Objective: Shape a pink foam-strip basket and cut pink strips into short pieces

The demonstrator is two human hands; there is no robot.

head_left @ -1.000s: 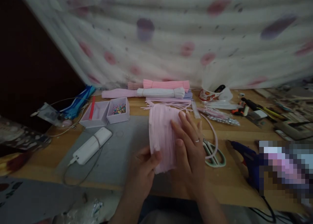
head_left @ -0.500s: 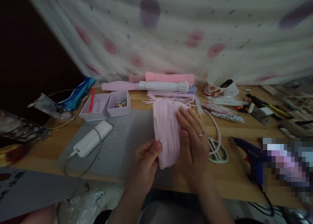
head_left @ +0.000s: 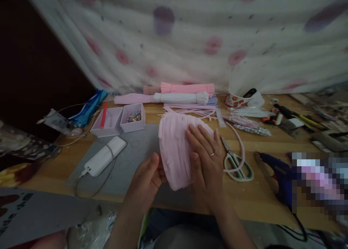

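A thick bunch of pale pink pipe cleaners lies fanned out on the grey mat at the table's middle. My right hand, a ring on one finger, lies flat on the bunch's right side with fingers stretched out. My left hand cups the bunch's lower left edge, thumb up against it and fingers curled beneath.
Bundles of pink and white pipe cleaners lie at the back. Two small open boxes, one with coloured beads, stand at the left, near a white power bank. Scissors and a blue glue gun lie at the right.
The pink bunch has spread wider and shifted left. My left hand slid from gripping its lower edge to cupping its left side; my right hand moved slightly left on top.
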